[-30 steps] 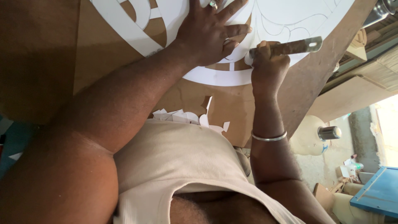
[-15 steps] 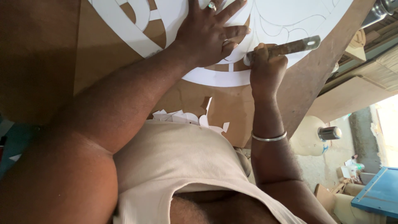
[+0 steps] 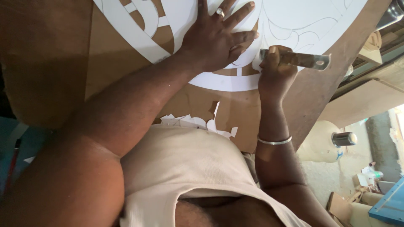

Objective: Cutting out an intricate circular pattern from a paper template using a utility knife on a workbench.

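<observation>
A large white paper sheet with pencilled curves and cut-out openings lies on a brown board. My left hand, a ring on one finger, presses flat on the paper with fingers spread. Just to its right, my right hand, a metal bangle on its wrist, grips a metal-handled knife. The knife's tip is against the paper beside my left fingers, and the blade is hidden by my hand. White paper scraps lie at the board's near edge by my vest.
A cream container with a metal cap stands below the board on the right. A blue box sits at the lower right, with wooden shelving at the upper right. The board's edge runs diagonally on the right.
My right hand and the knife have shifted slightly toward me along the paper. My left hand has stayed pressed in the same spot.
</observation>
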